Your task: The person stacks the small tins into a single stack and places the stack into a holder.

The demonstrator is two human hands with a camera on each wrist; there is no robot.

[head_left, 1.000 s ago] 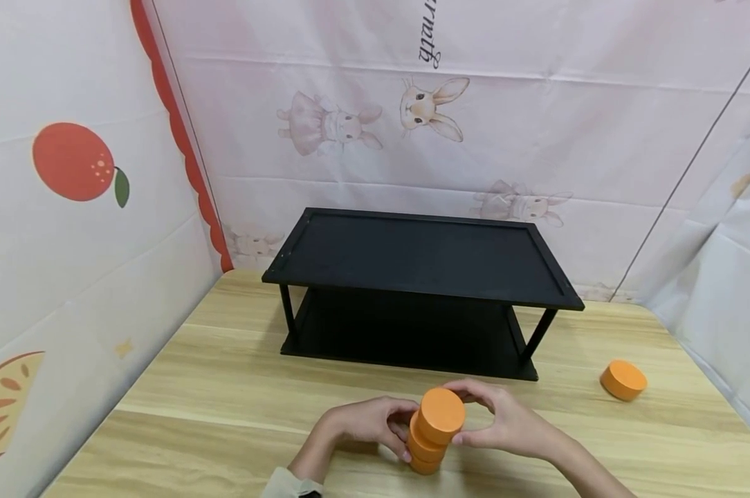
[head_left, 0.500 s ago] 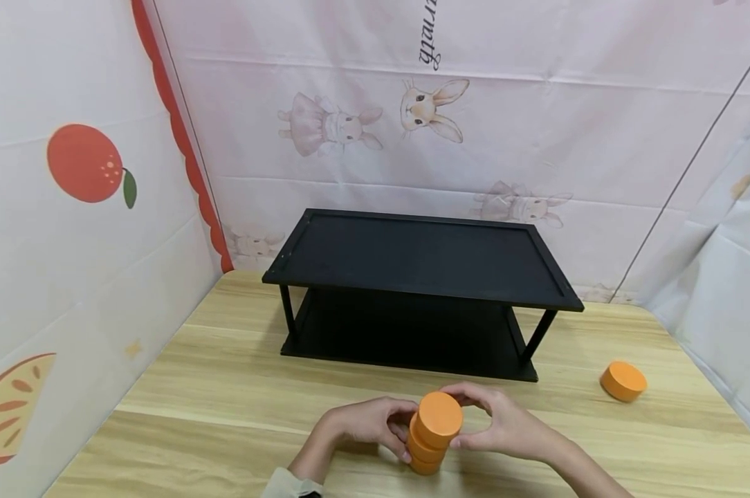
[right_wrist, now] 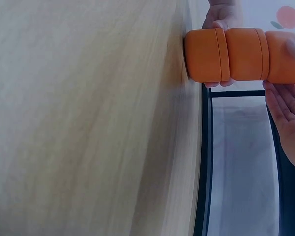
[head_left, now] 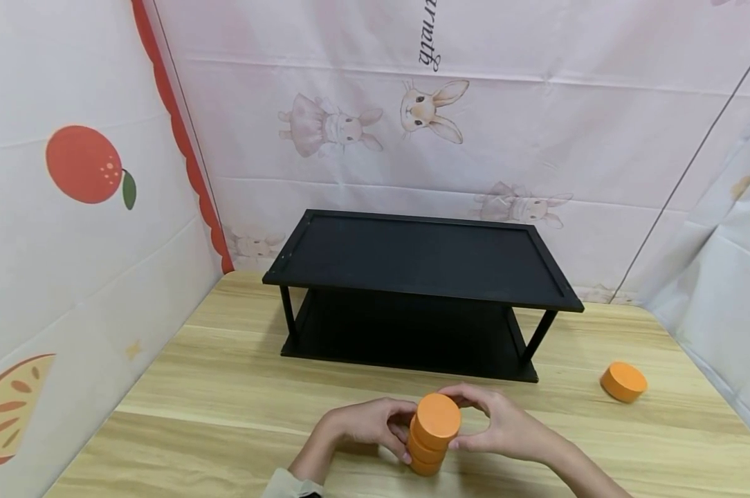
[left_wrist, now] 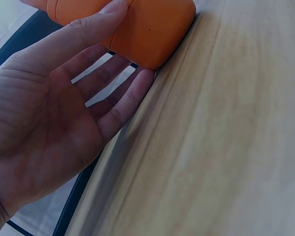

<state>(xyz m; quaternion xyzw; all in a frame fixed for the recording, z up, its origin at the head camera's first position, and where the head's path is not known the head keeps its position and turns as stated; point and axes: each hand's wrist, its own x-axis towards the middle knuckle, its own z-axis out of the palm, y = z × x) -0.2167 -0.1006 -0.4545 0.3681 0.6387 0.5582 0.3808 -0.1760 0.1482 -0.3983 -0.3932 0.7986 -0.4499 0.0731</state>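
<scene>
Showing a slight shift of the top orange disc point(head_left: 438, 416) toward seven o'clock within the last second, squaring up the stack of three point(head_left: 429, 444) (tidying for balance, probably). Standing upright at six o'clock, with long axis vertical and flat face upward. Clamped low by the left hand point(head_left: 373, 423), pinched at top by the right hand point(head_left: 501, 425).

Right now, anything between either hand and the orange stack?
Nothing visible in between: the right hand grips the top piece, and the left hand curls around the orange stack lower down.
</scene>
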